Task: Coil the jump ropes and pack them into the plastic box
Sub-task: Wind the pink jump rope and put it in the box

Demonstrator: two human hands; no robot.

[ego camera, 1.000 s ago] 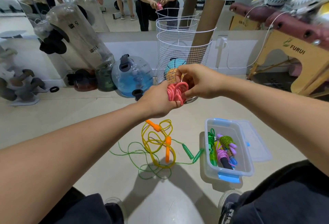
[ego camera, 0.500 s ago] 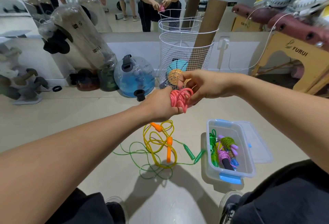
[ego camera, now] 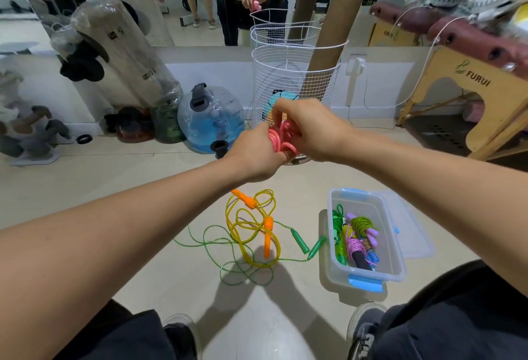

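A coiled pink jump rope [ego camera: 281, 138] sits bunched in tight loops between both hands, held up in the air in front of the person, at about 12 o'clock from the clear plastic box [ego camera: 395, 248] on the floor. The left hand [ego camera: 255, 152] grips the bundle from its 9 o'clock side, fingers curled round the loops. The right hand [ego camera: 308, 128] closes over the bundle from 3 o'clock, its fingers bent down onto the top of the coils; whether it pinches a loose strand or only presses the loops, I cannot tell.

The plastic box has blue latches and stands open on the pale floor [ego camera: 171, 176]. Inside it lie several coiled ropes: a green one [ego camera: 338, 223] against the 9 o'clock wall, a yellow-green coil with lilac handles [ego camera: 364, 225], and a pink-and-purple cord [ego camera: 355, 245] wound round a dark handle. The transparent lid [ego camera: 411, 228] lies flat at the box's 3 o'clock, touching its side.

At 9 o'clock from the box, two uncoiled ropes are tangled together on the floor: a yellow rope with orange handles [ego camera: 251, 231] lying over a thin green rope with green handles [ego camera: 300, 241], whose handles end just beside the box.

Beyond the hands, at 12 o'clock, a white wire basket [ego camera: 294, 79] holds cardboard tubes [ego camera: 325, 45]. A blue water-filled ball weight [ego camera: 210, 119] rests at the basket's 9 o'clock.
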